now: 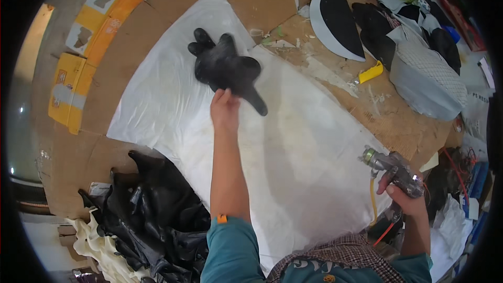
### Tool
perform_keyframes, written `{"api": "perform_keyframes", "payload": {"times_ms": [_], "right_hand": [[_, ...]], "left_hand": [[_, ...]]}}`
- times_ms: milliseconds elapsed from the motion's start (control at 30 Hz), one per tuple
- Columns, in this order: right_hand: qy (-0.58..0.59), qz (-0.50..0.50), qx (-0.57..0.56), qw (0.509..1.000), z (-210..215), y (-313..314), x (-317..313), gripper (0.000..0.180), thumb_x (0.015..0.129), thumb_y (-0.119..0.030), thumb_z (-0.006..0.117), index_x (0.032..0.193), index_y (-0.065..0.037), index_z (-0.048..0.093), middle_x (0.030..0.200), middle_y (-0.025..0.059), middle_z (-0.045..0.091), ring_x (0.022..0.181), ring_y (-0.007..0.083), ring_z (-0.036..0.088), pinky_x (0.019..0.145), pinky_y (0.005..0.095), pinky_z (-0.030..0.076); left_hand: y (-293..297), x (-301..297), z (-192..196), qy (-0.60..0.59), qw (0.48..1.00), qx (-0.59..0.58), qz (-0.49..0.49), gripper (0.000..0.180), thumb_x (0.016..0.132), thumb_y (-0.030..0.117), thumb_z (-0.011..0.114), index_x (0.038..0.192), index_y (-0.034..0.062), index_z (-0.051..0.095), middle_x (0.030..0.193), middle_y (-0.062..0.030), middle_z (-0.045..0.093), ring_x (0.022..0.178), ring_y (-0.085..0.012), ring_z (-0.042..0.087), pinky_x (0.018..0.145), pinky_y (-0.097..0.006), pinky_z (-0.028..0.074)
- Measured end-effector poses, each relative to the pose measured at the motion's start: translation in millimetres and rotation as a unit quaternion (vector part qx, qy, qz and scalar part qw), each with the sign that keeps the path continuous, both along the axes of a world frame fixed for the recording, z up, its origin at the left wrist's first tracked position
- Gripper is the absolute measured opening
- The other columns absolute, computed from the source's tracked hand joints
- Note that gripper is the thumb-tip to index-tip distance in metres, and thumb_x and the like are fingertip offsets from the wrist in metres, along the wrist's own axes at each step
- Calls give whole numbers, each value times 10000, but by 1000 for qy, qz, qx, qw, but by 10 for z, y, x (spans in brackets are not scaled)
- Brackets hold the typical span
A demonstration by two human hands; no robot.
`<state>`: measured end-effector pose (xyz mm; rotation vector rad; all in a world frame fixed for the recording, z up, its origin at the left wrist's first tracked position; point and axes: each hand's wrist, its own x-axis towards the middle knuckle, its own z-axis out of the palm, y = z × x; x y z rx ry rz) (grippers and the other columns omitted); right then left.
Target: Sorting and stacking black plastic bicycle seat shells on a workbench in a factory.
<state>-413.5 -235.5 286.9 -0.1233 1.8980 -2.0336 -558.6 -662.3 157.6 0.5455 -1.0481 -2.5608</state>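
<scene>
My left hand (225, 106) reaches forward over a white sheet (293, 178), its fingers closed on the near edge of a black piece (225, 63). This piece has several rounded lobes and one longer tongue pointing toward me; its middle is slightly blurred. Off to the right, my right hand (401, 193) is wrapped round the grip of a metal spray gun (395, 170). The gun's nozzle points left over the sheet's right edge. A yellowish hose (373, 199) hangs below the gun.
A pile of black pieces (152, 209) lies at the lower left, beside cream material (99, 241). Brown cardboard (335, 73) surrounds the sheet. At the far right sit a yellow-handled tool (371, 73), a black-and-white half-round piece (338, 26) and a grey quilted piece (427, 84).
</scene>
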Motion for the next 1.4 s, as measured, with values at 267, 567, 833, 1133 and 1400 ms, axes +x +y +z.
{"api": "perform_keyframes", "payload": {"times_ms": [267, 567, 833, 1133, 1400], "right_hand": [[202, 47, 104, 973, 220, -367, -211, 525, 723, -72, 659, 1194, 41, 457, 777, 88, 604, 700, 151, 584, 650, 276, 470], [136, 39, 93, 986, 132, -519, -312, 531, 719, -91, 680, 1182, 59, 467, 785, 91, 594, 685, 135, 573, 646, 249, 461], [102, 26, 38, 994, -113, -479, -241, 548, 732, -103, 682, 1205, 43, 448, 834, 86, 588, 777, 152, 580, 716, 297, 491], [3, 83, 97, 992, -247, -656, -241, 525, 734, -88, 673, 1203, 26, 466, 852, 34, 588, 803, 106, 553, 736, 257, 451], [2, 91, 119, 989, -280, -749, -208, 521, 731, -71, 678, 1201, 22, 471, 855, 25, 589, 811, 92, 547, 747, 247, 450]], "left_hand": [[-1186, 1480, -111, 103, 989, 37, 96, 102, 748, 73, 554, 843, 80, 588, 777, -42, 609, 661, -183, 543, 580, -273, 441], [-997, 749, -124, 82, 991, 98, 37, 128, 683, 19, 568, 803, 52, 601, 782, -64, 613, 645, -180, 542, 614, -279, 460], [-548, -503, -71, -24, 983, -176, 48, 305, 706, 47, 669, 1000, 68, 589, 974, -37, 611, 881, -165, 549, 770, -286, 406], [-386, -702, -334, 110, 948, -299, 26, 392, 685, -33, 686, 1059, 16, 580, 1006, -45, 608, 938, -157, 554, 861, -290, 410], [-319, -800, -420, 78, 921, -382, 12, 462, 668, 2, 695, 1091, -12, 510, 972, -77, 614, 895, -173, 577, 823, -276, 433]]}}
